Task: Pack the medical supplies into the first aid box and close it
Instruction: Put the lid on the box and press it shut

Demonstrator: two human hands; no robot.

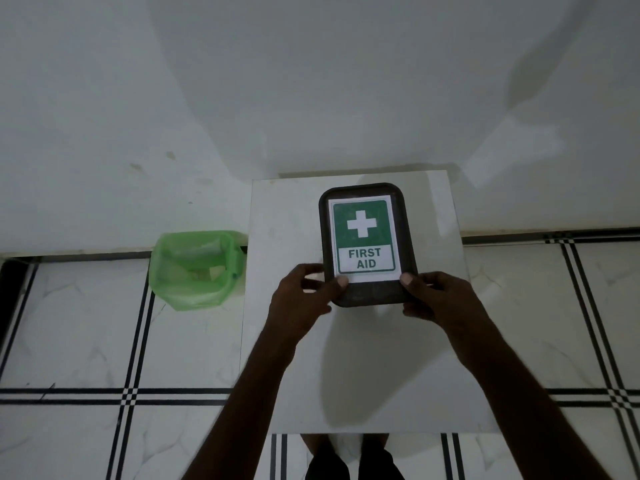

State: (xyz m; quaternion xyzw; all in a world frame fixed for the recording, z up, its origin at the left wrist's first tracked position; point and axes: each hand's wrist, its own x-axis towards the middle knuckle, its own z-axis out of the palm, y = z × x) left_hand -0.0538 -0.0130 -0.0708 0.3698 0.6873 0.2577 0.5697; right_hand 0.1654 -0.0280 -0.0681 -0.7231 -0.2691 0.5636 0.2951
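A: First aid box point(367, 242), is it shut yet? It sits toward the far side of the white table point(287, 358), right of centre, its dark lid point(370, 295) up and the green-cross label facing the camera.

B: The lid looks laid over it. Whether it is seated all round I cannot tell; the dim light hides the seam. No loose supplies show on the table, so I judge the packing done and the closing in hand.

A: And the hands?

B: The left hand point(304, 301) grips the near left corner, thumb on top at the label's edge, fingers point(313, 270) curled round the side. The right hand point(438, 297) mirrors it at the near right corner, thumb on top, the other fingers under or behind the rim. Both are closed on the box; neither holds anything else.

A: How should it be finished well?

B: Press evenly with both thumbs, then work along the sides to the far corners, so the lid does not tip up at the back. Keep the box flat on the table while pressing.

A: Anything nearby to mind?

B: Only a green-lined bin point(195, 268) on the floor, left of the table, well apart from the hands.
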